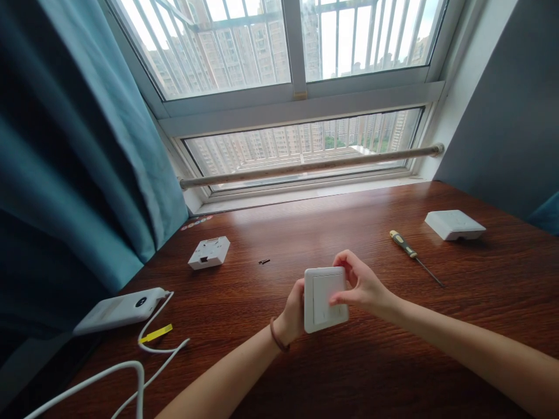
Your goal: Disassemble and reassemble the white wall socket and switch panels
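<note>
Your L hand (293, 314) grips the wht switch panel (319, 294) by its L edge; your R hand (360, 285) pinches its R side, thumb on front. Panel's held over the brn table (297, 233), btwn screwdriver (402, 244) on R & white box (209, 253) on L.

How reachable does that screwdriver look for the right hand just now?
Likely yes: nothing visible lies between the right hand and the screwdriver on the tabletop, though that hand would first have to let go of the white switch panel.
</note>
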`<state>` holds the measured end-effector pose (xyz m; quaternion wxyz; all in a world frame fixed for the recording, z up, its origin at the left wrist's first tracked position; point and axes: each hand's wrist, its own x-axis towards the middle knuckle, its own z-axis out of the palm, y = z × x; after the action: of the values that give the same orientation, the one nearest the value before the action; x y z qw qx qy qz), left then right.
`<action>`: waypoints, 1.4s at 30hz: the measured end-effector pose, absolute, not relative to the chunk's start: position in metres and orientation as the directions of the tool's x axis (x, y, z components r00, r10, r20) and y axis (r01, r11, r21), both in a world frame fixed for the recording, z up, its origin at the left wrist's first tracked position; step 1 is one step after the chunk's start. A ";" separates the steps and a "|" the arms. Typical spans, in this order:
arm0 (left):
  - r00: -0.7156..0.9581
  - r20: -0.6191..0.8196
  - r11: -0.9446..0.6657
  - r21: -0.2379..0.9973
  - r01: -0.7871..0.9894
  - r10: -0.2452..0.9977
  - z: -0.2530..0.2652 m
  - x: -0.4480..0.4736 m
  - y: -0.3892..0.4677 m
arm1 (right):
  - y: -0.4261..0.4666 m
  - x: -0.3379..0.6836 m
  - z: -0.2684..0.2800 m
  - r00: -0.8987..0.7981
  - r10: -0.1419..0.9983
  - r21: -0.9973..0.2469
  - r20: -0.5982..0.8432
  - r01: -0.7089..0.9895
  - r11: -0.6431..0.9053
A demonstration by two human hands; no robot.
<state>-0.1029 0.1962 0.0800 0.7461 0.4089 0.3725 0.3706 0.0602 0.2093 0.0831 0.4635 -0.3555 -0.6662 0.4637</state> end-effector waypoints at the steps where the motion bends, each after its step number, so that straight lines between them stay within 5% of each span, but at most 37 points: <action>1: 0.468 -0.279 0.444 0.848 -0.290 0.839 0.079 -0.101 0.197 | 0.208 0.060 0.083 -0.313 0.905 -0.930 0.288 0.132 0.342; 4: 0.528 -0.267 0.466 0.837 -0.288 0.806 0.078 -0.097 0.200 | 0.204 0.059 0.086 -0.319 0.871 -0.818 0.374 0.329 0.472; 9: 0.343 0.000 0.001 1.000 -0.003 0.939 0.088 -0.103 0.201 | 0.195 0.058 0.092 -0.314 0.791 -0.675 0.524 0.413 0.611; 12: 0.245 0.125 -0.185 0.953 0.239 0.961 0.095 -0.110 0.201 | 0.191 0.058 0.097 -0.264 0.761 -0.656 0.593 0.390 0.646; 16: 0.387 0.219 -0.359 0.871 0.337 0.896 0.099 -0.114 0.202 | 0.187 0.059 0.100 -0.531 0.526 -0.467 0.665 0.254 0.847; 27: 0.487 0.225 -0.420 0.842 0.338 0.844 0.089 -0.106 0.196 | 0.190 0.058 0.095 -0.572 0.463 -0.306 0.677 0.353 0.884; 42: 0.509 0.205 -0.390 0.875 0.288 0.836 0.081 -0.104 0.194 | 0.189 0.059 0.099 -0.640 0.533 -0.342 0.553 0.410 0.846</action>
<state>-0.1041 0.1936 0.0814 0.4123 0.7647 0.3672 0.3323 0.0588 0.1894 0.0994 0.3340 -0.2618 -0.9007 0.0926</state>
